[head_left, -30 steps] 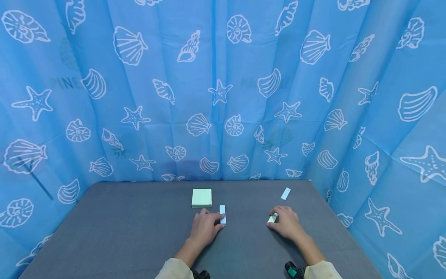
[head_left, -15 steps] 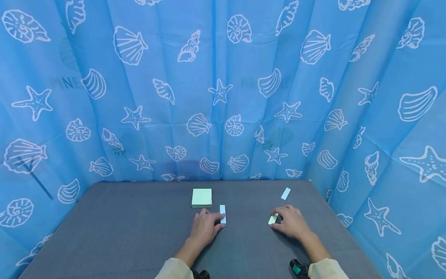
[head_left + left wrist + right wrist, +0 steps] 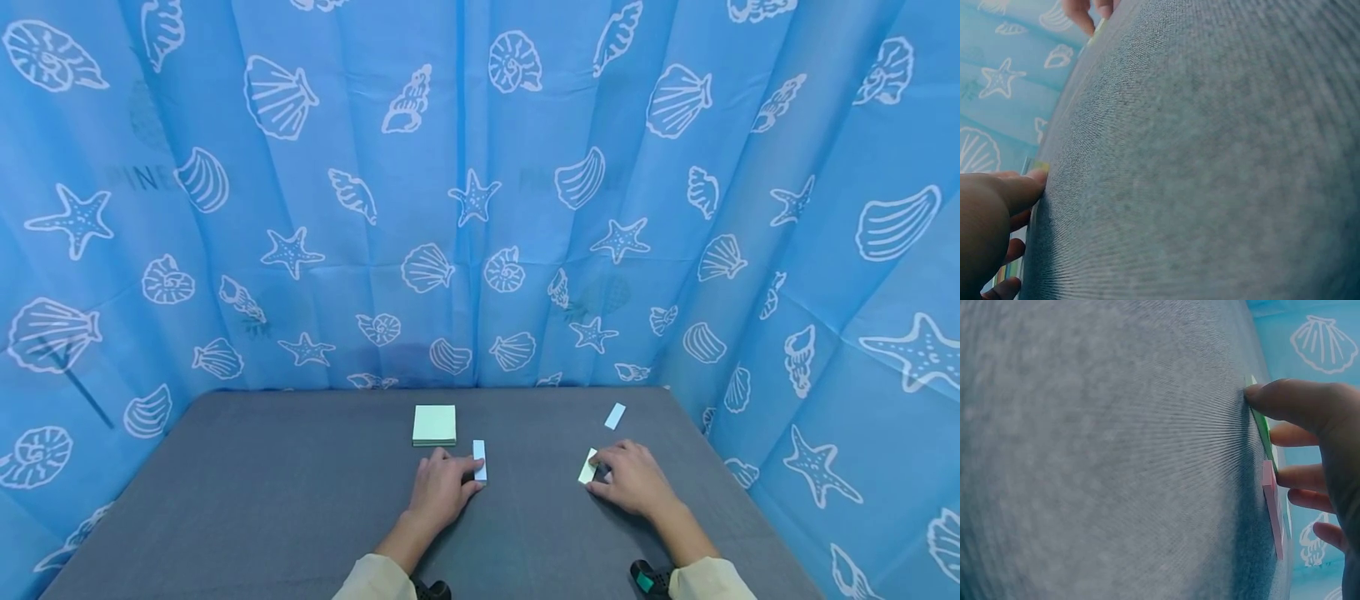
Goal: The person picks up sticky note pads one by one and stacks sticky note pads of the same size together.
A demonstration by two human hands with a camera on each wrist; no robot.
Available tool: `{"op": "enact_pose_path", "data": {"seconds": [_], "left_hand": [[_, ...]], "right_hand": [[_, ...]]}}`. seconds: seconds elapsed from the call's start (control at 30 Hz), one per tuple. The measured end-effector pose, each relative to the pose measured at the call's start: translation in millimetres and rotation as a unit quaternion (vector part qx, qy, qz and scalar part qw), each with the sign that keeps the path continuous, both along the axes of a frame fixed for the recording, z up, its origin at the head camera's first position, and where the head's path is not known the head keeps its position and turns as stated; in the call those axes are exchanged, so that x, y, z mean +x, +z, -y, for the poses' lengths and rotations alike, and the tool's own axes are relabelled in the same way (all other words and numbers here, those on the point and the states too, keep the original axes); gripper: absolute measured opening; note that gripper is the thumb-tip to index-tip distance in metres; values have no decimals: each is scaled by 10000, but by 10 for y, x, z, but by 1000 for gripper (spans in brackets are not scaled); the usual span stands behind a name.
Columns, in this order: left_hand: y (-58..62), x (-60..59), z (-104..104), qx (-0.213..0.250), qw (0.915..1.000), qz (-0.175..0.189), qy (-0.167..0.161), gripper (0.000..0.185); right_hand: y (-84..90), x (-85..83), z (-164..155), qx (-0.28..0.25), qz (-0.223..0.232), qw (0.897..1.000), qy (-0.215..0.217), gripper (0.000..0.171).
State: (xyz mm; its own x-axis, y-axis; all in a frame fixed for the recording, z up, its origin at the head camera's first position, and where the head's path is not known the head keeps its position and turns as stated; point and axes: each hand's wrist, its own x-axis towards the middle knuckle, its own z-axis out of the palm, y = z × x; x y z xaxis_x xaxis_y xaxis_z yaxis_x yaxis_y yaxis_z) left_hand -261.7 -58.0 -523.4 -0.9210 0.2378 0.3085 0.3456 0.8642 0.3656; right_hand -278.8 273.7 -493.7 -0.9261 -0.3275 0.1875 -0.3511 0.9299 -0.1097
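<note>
Our left hand point(image 3: 438, 490) pinches the pale blue strip point(image 3: 479, 451) near the middle of the grey table point(image 3: 262, 492), and our right hand point(image 3: 632, 481) grips the pale green strip point(image 3: 587, 467) farther right. We do best with a light, low right grip, so the thin strip neither bends nor catches the pink pad point(image 3: 1272, 490) close by. On the curtain point(image 3: 450, 208) we can read a faint "PINE".

R strip point(image 3: 587, 469) prob. pale grn; block point(image 3: 1272, 497) pink
</note>
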Motion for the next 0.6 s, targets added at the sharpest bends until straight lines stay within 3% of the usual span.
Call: {"op": "enact_pose_path", "data": {"seconds": [0.33, 0.6], "left_hand": [[-2, 13, -3, -18, 10000, -88, 12, 35], [-18, 10, -16, -32, 9999, -88, 89, 35]], "right_hand": [[-3, -13, 14, 305, -191, 9993, 135, 35], [-39, -40, 19, 180, -177, 9996, -81, 30]]}}
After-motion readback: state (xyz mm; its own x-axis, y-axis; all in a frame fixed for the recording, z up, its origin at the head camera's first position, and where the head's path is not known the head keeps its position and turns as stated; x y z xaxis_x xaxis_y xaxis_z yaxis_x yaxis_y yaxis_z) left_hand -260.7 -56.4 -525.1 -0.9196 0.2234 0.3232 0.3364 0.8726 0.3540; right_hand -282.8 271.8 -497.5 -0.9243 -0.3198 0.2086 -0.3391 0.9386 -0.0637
